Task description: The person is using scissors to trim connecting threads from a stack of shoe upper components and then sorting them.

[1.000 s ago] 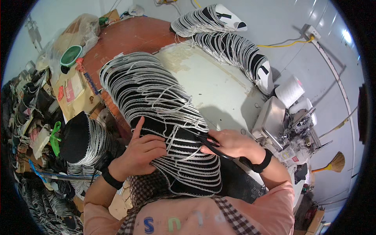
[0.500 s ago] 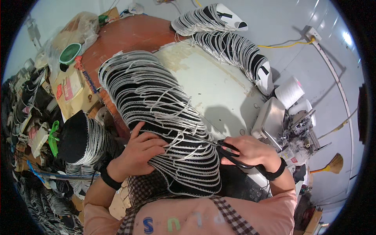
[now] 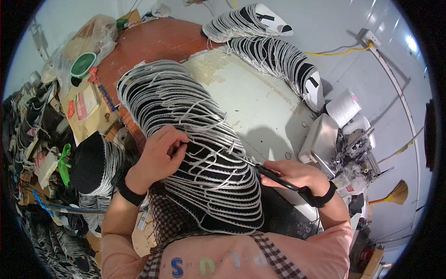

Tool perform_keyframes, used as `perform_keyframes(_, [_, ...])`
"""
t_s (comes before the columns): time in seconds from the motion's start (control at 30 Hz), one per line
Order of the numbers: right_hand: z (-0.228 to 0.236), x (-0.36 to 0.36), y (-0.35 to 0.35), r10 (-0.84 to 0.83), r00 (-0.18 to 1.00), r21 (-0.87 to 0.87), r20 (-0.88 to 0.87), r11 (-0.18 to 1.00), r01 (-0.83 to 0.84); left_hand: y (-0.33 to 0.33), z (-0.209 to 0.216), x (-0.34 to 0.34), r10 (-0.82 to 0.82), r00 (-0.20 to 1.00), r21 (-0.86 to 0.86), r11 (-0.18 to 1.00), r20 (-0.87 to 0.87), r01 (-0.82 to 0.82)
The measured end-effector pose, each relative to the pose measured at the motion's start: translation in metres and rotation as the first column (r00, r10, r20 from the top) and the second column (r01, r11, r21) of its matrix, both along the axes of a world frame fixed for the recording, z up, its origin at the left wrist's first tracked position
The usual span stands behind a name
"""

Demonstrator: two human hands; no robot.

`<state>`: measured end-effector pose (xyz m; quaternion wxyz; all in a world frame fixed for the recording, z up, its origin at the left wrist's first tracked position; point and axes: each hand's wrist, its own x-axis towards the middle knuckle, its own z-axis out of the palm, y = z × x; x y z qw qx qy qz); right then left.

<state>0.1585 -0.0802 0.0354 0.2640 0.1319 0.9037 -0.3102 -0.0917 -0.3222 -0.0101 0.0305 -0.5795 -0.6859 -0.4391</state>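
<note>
A long row of overlapping black fabric pieces [image 3: 172, 109] with white stitched edges runs down the table toward my body, loose white threads trailing between them. On its left side rests my left hand [image 3: 160, 156], thumb and fingers pinched together at a piece's edge; what lies between the fingertips is hidden. My right hand [image 3: 299, 176] grips black-handled scissors [image 3: 278, 179] at the row's right side. Their metal blades reach the white threads near the piece edges; whether the blades are apart I cannot tell.
Two similar rows of pieces [image 3: 278, 58] lie at the table's far edge. A white thread cone [image 3: 344, 109], a metal box [image 3: 318, 139] and a sewing machine [image 3: 360, 149] stand right. Another black stack [image 3: 88, 162] and a green basket [image 3: 83, 64] are left, beside clutter.
My left hand has moved up along the row, its spread fingers now drawn into a pinch. The scissors have turned slightly, their blades now farther up the row.
</note>
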Motion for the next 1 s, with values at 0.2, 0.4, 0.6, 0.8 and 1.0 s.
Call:
perform_keyframes(0.2, [0.009, -0.023, -0.007, -0.022, 1.000, -0.068, 0.003, 0.997, 0.022, 0.013, 0.015, 0.002, -0.037, 0.995, 0.081, 0.996, -0.096, 0.045])
perform_keyframes(0.4, [-0.017, -0.040, -0.006, -0.095, 0.983, -0.153, -0.159, 0.986, 0.071, 0.009, 0.010, -0.005, -0.096, 0.979, -0.038, 0.995, -0.181, 0.090])
perform_keyframes(0.6, [-0.019, -0.019, -0.006, -0.234, 0.917, -0.200, -0.322, 0.964, 0.176, -0.001, 0.020, -0.001, 0.041, 0.951, -0.149, 0.985, -0.306, -0.091])
perform_keyframes(0.8, [0.027, -0.002, -0.019, -0.041, 0.996, -0.103, 0.080, 0.993, 0.049, -0.002, 0.019, -0.003, 0.003, 0.960, -0.153, 0.987, -0.279, -0.047])
perform_keyframes(1.0, [-0.027, -0.077, -0.020, -0.036, 0.996, -0.040, 0.085, 0.998, 0.039, -0.003, 0.018, 0.002, -0.011, 0.959, -0.202, 0.978, -0.284, -0.048])
